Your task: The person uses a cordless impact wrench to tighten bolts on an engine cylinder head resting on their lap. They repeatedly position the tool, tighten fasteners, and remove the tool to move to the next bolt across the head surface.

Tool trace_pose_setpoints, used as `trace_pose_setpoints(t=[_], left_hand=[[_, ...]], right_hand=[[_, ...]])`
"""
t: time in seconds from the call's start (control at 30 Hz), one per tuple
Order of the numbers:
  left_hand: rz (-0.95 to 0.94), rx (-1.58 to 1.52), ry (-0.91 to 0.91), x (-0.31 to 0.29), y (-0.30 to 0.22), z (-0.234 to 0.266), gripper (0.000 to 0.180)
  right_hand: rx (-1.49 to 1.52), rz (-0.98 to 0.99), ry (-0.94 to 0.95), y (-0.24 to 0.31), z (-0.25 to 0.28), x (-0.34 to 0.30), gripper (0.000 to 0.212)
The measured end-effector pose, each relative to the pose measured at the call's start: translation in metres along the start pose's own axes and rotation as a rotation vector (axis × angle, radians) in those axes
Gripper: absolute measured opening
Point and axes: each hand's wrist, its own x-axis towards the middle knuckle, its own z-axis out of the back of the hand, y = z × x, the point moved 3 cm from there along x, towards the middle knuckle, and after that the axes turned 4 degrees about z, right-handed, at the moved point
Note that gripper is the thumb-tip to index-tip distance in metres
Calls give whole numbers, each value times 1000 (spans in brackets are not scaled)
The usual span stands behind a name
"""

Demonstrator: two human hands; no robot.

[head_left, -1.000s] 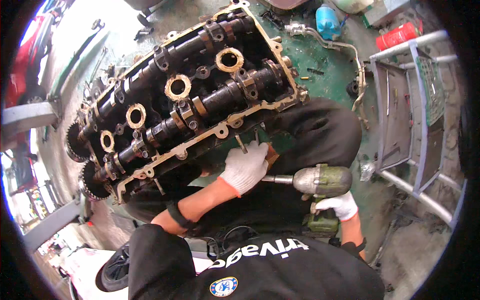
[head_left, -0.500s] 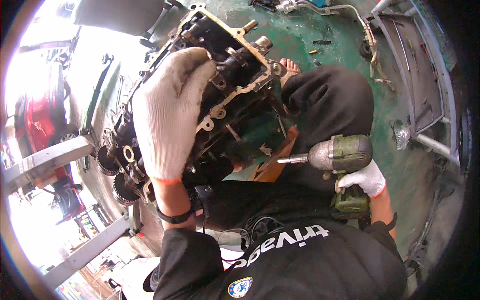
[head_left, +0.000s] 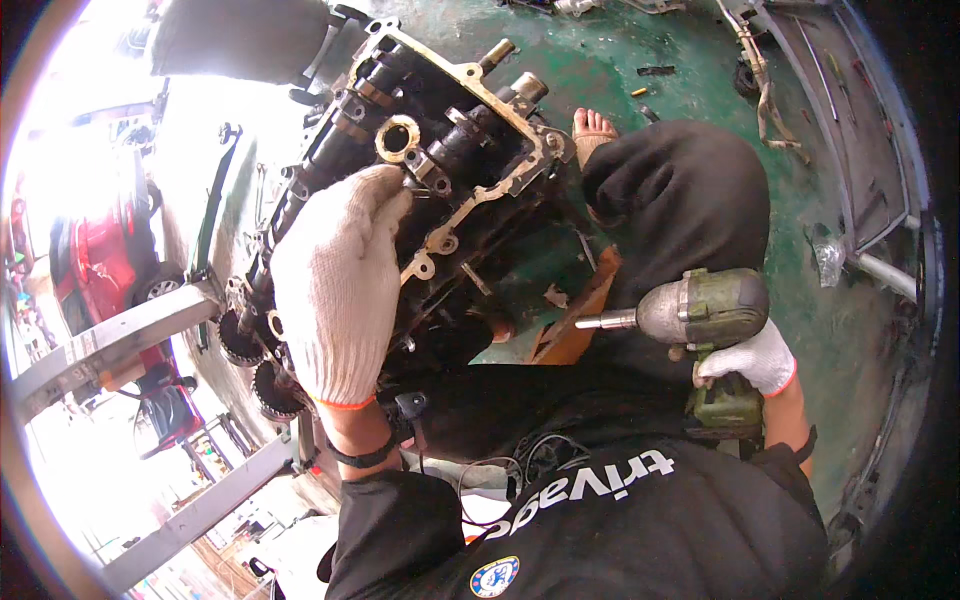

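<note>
1 head-worn fisheye view looks steeply down over the person's chest, close above the left hand (head_left: pixel 338 290) and cylinder head (head_left: pixel 430 190). The green floor (head_left: pixel 640 110) bends toward its dark rim.

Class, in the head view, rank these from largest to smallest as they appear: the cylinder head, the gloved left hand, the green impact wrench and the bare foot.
1. Cylinder head
2. Left hand, which looms large because it is nearest the camera
3. Impact wrench
4. Foot
</note>
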Motion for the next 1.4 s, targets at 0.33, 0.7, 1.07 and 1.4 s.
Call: trace_pose_setpoints(t=[0.33,0.7,1.07,1.4], left_hand=[[-132,59,-27,4,-8,-4,17],[-280,266,30,6,-24,-16,17],[-49,-115,-153,-3,-3,-36,35],[-107,-228,-135,-1,11,-40,37]], right_hand=[[-22,-13,-6,3,-2,0,76],[20,-28,-12,4,-3,-2,77],[-15,-13,32,1,-3,-1,71],[-226,183,-22,62,-29,-12,66]])
